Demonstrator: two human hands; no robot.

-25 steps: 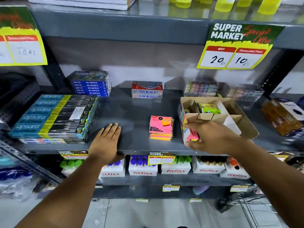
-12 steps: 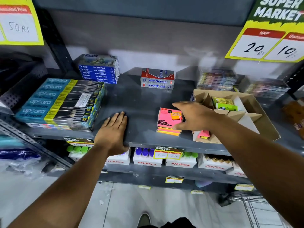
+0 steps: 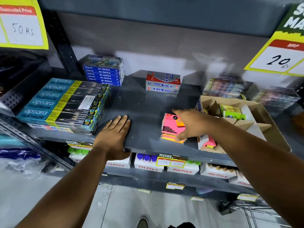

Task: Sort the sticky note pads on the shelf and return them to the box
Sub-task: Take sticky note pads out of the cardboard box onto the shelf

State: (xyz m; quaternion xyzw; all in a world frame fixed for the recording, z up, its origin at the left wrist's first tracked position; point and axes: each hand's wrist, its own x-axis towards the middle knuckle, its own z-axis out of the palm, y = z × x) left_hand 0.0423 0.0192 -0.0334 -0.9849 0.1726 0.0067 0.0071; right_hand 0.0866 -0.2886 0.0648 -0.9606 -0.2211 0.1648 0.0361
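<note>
A stack of pink, orange and yellow sticky note pads [image 3: 169, 126] lies near the front edge of the grey shelf [image 3: 144, 104]. My right hand [image 3: 195, 123] spans it, thumb against its near edge and fingers over its far side; the stack still rests on the shelf. Just to its right stands an open cardboard box [image 3: 278, 137] with dividers. One front compartment holds a pink and yellow pad [image 3: 209, 143], and a back compartment holds green pads [image 3: 232, 111]. My left hand [image 3: 115, 134] lies flat on the shelf, holding nothing.
Pencil boxes [image 3: 65, 104] are stacked at the left, oil pastel boxes [image 3: 103, 71] behind them, and red-and-silver boxes [image 3: 162, 83] sit at the back centre. Wrapped packs [image 3: 223, 86] stand behind the cardboard box. Price signs [image 3: 278, 60] hang from the shelf above.
My right hand left the box's front compartment, where a pink pad now lies, and moved left onto the stack of pads. My left hand stayed flat on the shelf.
</note>
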